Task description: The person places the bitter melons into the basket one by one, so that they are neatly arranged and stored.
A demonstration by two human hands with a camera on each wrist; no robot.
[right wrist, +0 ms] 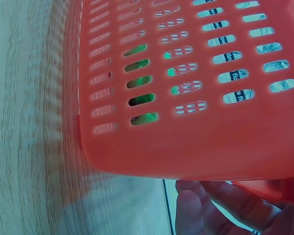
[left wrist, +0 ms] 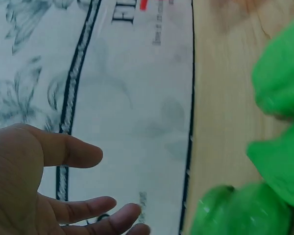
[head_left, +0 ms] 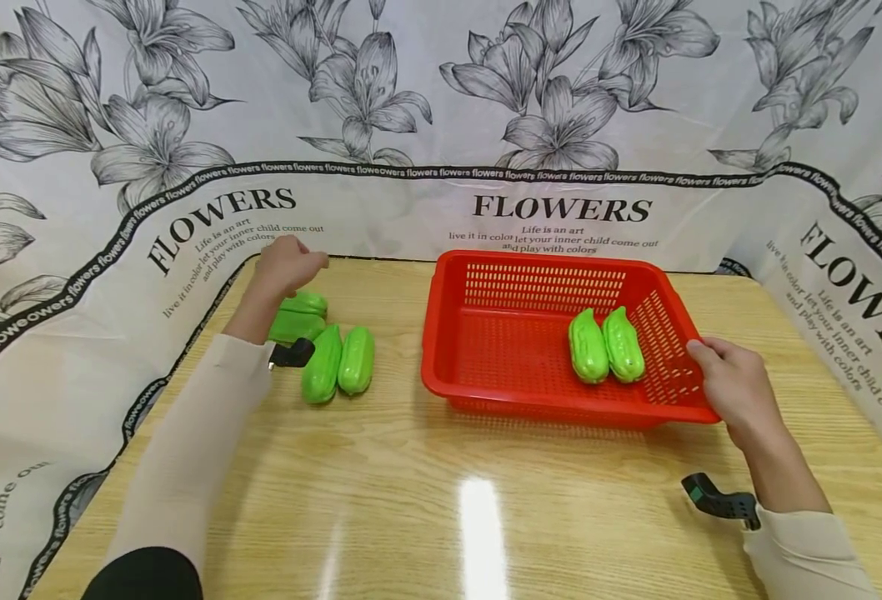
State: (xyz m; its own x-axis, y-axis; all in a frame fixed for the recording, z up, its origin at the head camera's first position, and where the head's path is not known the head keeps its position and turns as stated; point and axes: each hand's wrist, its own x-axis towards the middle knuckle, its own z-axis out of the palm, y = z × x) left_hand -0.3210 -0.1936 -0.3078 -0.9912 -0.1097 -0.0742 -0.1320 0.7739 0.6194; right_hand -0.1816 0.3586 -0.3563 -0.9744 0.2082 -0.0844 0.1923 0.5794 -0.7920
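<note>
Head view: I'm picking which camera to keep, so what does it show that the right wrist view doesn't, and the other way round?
Only the head view shows the left hand beside the green vegetables on the table, and the whole shapes of the two vegetables inside the red basket.

Only the right wrist view shows patches of green through the slotted outer wall, seen close up.

Both show the right hand at the basket's rim, the basket, the wooden table and the printed cloth.

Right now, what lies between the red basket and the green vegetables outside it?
Nothing but bare wooden tabletop lies between the red basket and the nearest green vegetable outside it; the head view shows this.
</note>
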